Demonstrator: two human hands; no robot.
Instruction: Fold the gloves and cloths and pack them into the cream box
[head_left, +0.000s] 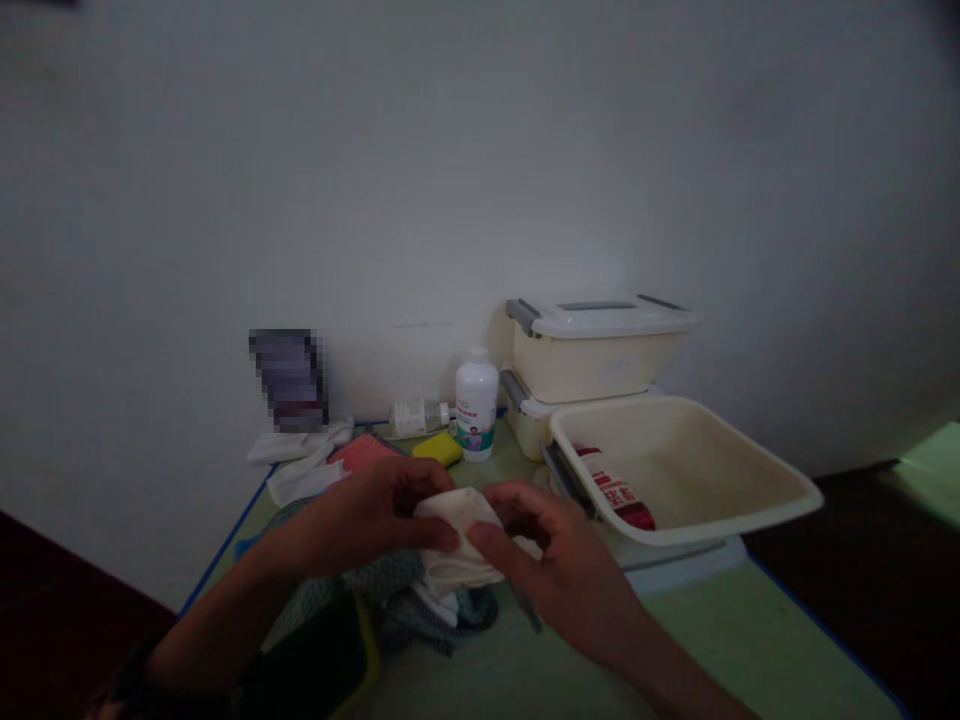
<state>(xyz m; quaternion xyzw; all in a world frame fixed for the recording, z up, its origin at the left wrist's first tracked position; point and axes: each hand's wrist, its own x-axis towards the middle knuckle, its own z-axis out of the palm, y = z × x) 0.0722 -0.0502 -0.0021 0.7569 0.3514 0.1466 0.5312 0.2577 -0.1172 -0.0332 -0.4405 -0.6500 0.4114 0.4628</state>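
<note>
A folded white cloth (466, 508) is held up in front of me between both hands. My left hand (371, 515) pinches its left side, thumb on the near face. From the right, my right hand (551, 545) grips it the same way, with the thumb pressed on the front. Part of the cloth's right edge is hidden behind my fingers. Below and behind it lies a heap of grey-green mesh-like cloth (382, 580), partly covered by my left hand and arm.
Behind my hands are a yellow sponge (437, 450), a white bottle (477, 408), a clear bottle (409, 418) on its side and a red cloth (364, 450). At right, a cream tub (705, 425) holds a red-and-white package (615, 490), beside a lidded box (592, 355).
</note>
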